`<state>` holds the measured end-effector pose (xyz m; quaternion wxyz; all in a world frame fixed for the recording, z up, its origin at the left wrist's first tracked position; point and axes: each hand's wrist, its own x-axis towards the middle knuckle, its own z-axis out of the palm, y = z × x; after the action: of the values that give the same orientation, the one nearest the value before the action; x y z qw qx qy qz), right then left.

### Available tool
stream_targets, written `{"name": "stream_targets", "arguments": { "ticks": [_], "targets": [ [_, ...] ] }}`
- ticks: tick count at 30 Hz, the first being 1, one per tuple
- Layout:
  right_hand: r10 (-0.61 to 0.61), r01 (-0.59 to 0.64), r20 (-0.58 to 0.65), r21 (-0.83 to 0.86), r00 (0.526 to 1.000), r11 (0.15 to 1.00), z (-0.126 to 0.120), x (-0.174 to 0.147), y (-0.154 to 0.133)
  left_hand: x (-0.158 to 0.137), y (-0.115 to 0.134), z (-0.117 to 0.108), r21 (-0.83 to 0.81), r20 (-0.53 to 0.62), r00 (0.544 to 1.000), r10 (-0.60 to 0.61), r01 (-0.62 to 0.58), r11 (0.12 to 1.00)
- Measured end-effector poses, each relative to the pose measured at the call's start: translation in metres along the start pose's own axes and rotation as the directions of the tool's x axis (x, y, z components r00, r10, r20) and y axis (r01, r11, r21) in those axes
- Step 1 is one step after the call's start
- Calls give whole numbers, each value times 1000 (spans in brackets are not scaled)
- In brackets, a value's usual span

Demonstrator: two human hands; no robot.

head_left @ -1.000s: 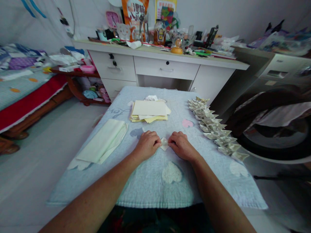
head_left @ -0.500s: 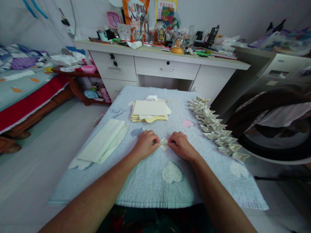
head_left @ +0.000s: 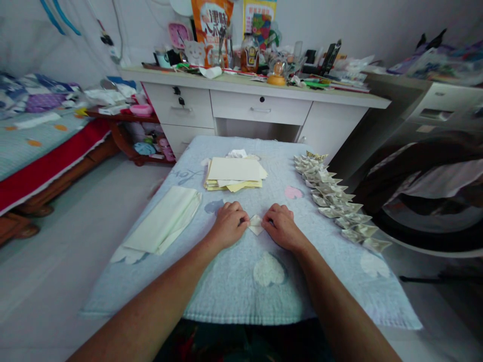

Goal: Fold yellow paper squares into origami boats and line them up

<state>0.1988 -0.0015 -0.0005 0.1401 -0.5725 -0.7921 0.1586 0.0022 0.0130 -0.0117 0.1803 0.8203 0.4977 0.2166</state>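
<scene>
A small folded piece of off-white paper [head_left: 256, 224] lies between my hands, just above the cloth-covered table [head_left: 234, 281]. My left hand [head_left: 231, 222] pinches its left corner between thumb and fingers. On the opposite corner, my right hand [head_left: 279, 224] is closed in a similar pinch. A crease runs across the middle of the paper, and its lower point faces me. Beyond my hands sits a stack of cream and yellow paper sheets [head_left: 234, 169]. To the left rests a larger folded pale sheet [head_left: 163, 219]. Several folded paper pieces with pointed ends [head_left: 335, 198] stand in a row on the right.
A white desk [head_left: 260, 105] with drawers stands behind the table, crowded with a jar [head_left: 249, 53], bags and small items. At right is a washing machine [head_left: 433, 166] with its door open and dark cloth hanging out. A bed [head_left: 45, 146] is on the left.
The view has shifted slightly, moving the scene a little right and down in the picture. Both hands keep their pinch on the small paper, which has barely changed.
</scene>
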Motion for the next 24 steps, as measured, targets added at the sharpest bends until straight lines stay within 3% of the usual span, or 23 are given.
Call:
{"name": "stream_targets", "arguments": {
  "ticks": [7,17,24],
  "targets": [
    [63,-62,26,-54,998,997,0,1,-4,2,5,1,72,34,996,-80,77,994],
    [120,-118,22,-101,992,988,3,5,-8,0,5,6,140,12,997,-72,70,988],
    [133,-125,38,-158,990,979,2,6,-11,-1,3,7,86,-24,995,-100,102,991]
  ]
}}
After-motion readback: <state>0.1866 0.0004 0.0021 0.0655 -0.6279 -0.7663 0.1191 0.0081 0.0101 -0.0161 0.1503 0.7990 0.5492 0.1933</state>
